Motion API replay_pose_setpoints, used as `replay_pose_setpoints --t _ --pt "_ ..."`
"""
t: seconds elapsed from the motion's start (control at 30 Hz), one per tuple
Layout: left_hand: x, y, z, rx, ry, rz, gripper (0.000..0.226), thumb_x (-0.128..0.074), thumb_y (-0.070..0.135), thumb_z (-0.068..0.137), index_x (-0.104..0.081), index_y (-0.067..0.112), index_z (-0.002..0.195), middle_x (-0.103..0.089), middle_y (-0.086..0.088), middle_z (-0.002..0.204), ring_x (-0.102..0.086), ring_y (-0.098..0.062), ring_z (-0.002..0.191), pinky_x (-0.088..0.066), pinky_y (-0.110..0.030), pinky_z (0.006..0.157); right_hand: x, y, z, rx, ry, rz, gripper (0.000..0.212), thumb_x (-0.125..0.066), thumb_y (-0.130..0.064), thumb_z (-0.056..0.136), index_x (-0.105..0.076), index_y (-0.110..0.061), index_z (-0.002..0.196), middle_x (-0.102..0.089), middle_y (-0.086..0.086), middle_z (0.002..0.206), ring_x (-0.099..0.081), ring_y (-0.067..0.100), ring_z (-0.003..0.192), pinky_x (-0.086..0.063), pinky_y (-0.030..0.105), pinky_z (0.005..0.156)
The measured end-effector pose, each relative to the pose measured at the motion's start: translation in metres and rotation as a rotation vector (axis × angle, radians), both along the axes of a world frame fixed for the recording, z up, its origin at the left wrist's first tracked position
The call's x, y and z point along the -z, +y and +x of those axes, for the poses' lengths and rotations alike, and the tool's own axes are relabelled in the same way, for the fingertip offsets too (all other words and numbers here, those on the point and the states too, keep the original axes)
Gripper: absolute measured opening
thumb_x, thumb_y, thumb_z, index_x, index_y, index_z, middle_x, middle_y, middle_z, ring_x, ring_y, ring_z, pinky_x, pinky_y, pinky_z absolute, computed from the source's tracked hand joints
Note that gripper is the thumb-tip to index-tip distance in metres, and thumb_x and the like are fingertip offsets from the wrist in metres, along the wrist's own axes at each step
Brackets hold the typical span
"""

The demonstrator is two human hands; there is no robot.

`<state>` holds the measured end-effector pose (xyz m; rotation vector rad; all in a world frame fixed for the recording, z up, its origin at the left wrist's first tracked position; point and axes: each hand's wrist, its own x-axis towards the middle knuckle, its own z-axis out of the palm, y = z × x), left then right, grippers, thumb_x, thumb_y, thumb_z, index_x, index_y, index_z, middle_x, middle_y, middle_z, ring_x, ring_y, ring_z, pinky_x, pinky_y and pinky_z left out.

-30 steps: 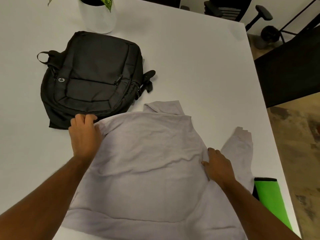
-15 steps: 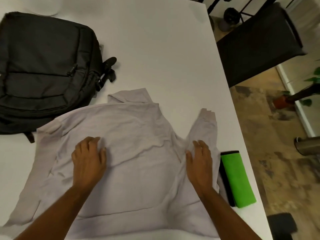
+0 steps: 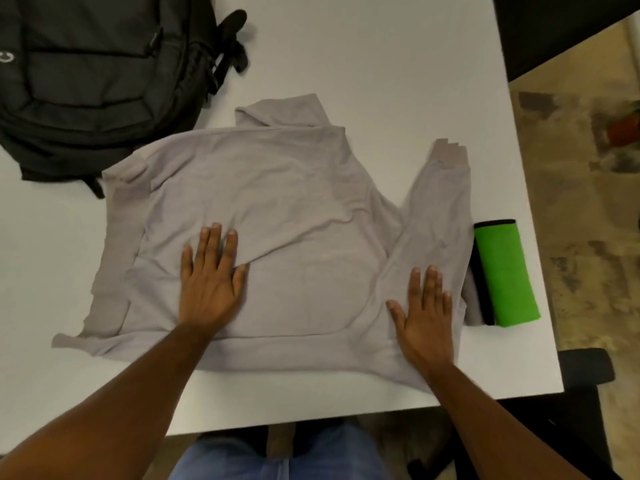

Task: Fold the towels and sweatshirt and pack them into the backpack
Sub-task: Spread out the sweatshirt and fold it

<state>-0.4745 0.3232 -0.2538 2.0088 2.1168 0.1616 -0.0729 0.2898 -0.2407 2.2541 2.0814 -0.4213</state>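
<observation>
On the white counter point(image 3: 363, 46) we have the grey sweatshirt point(image 3: 277, 188) spread below the closed backpack point(image 3: 86, 64). Our left hand point(image 3: 211, 289) and right hand point(image 3: 427, 320) press it flat-fingered, gripping nothing. Its right sleeve nears the green towel point(image 3: 502, 271) by the edge; folding could nudge that off.
</observation>
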Motion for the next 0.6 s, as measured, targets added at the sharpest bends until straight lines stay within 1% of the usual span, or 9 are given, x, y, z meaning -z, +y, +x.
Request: replay_pose_setpoints --t 0.2,0.33,0.4,0.43,0.5,0.57,0.6 --pt "0.002 -0.034 0.0 -0.014 0.007 -0.004 0.068 -0.031 0.045 0.103 -0.017 0.017 0.163 -0.01 -0.01 0.171 -0.006 -0.025 0.158 -0.012 -0.055 0.125 -0.003 -0.026 0.007 -0.029 -0.01 -0.016 0.081 -0.027 -0.064 0.1 0.0 -0.021 0.163 0.008 0.008 0.17 0.005 0.025 0.157 -0.008 0.053 0.126" --pt "0.002 -0.054 0.004 -0.044 -0.008 -0.015 0.068 -0.028 0.045 0.103 -0.014 0.017 0.164 -0.006 -0.009 0.171 -0.003 -0.024 0.159 -0.01 -0.055 0.126 -0.005 -0.033 0.01 -0.052 -0.007 -0.027 0.082 -0.026 -0.065 0.099 -0.002 -0.021 0.163 0.007 0.006 0.171 0.004 0.024 0.157 -0.007 0.051 0.126" --pt "0.001 -0.056 0.004 -0.044 -0.016 -0.02 0.068 -0.027 0.046 0.103 -0.014 0.017 0.164 -0.006 -0.009 0.171 -0.003 -0.024 0.159 -0.01 -0.056 0.125 -0.007 -0.028 0.01 -0.038 0.012 -0.028 0.081 -0.025 -0.066 0.099 -0.005 -0.021 0.163 0.003 0.006 0.171 0.002 0.022 0.157 -0.007 0.05 0.126" --pt "0.001 -0.056 0.003 -0.041 -0.022 -0.025 0.068 -0.026 0.046 0.103 -0.014 0.017 0.164 -0.005 -0.009 0.172 -0.002 -0.024 0.159 -0.01 -0.056 0.125 -0.01 -0.023 0.01 -0.002 0.03 -0.013 0.079 -0.025 -0.065 0.1 -0.009 -0.02 0.163 -0.002 0.006 0.171 -0.003 0.023 0.157 -0.011 0.051 0.126" --pt "0.002 -0.055 0.003 -0.047 -0.039 -0.032 0.067 -0.025 0.046 0.103 -0.015 0.017 0.163 -0.006 -0.009 0.171 -0.002 -0.024 0.159 -0.01 -0.057 0.125 -0.019 -0.005 0.007 0.12 0.063 0.075 0.076 -0.03 -0.062 0.101 -0.022 -0.016 0.16 -0.018 0.011 0.168 -0.02 0.029 0.153 -0.022 0.053 0.123" --pt "0.002 -0.053 0.004 -0.065 -0.064 -0.034 0.066 -0.026 0.045 0.103 -0.019 0.016 0.163 -0.009 -0.01 0.171 -0.003 -0.024 0.159 -0.01 -0.059 0.124 -0.03 0.024 0.004 0.219 0.066 0.217 0.068 -0.042 -0.053 0.101 -0.036 -0.009 0.153 -0.032 0.019 0.16 -0.035 0.037 0.144 -0.033 0.055 0.116" --pt "0.002 -0.052 0.006 -0.071 -0.077 -0.035 0.066 -0.025 0.045 0.103 -0.02 0.017 0.163 -0.009 -0.009 0.171 -0.003 -0.024 0.159 -0.01 -0.059 0.124 -0.036 0.042 0.003 0.243 0.058 0.28 0.062 -0.049 -0.046 0.102 -0.041 -0.006 0.149 -0.037 0.022 0.156 -0.039 0.04 0.141 -0.036 0.056 0.113"
